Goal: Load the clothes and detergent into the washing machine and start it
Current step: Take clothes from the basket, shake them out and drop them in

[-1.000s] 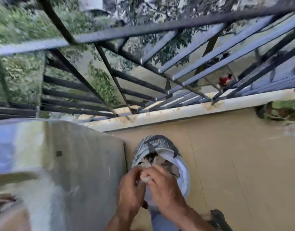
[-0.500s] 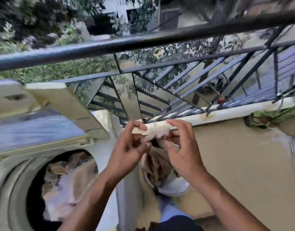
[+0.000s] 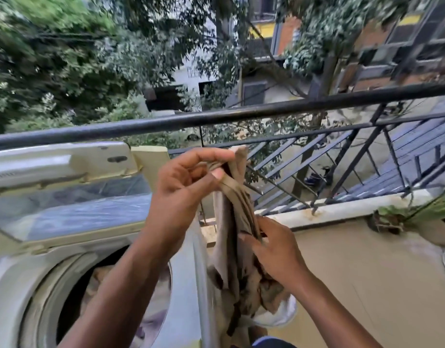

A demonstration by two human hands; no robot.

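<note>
A beige garment with dark markings point(image 3: 229, 222) hangs stretched between both hands, just right of the washing machine. My left hand point(image 3: 183, 182) pinches its top end at railing height. My right hand point(image 3: 271, 249) grips it lower down. The garment's bottom trails into a white basket point(image 3: 279, 316) on the floor. The top-loading washing machine point(image 3: 13, 277) stands at the lower left with its lid point(image 3: 65, 187) raised. Several clothes point(image 3: 98, 280) lie inside the drum, partly hidden by my left forearm. No detergent is in view.
A black metal railing point(image 3: 241, 115) runs across the balcony right behind my hands, over a low ledge point(image 3: 342, 209). A potted plant point(image 3: 427, 219) sits on the ledge at the right. The beige floor point(image 3: 367, 285) spreads to the right of the basket.
The camera tilted up from the basket to the railing. Both hands rose with the garment out of the basket; the left hand lifted its top end while the right slid lower down the cloth.
</note>
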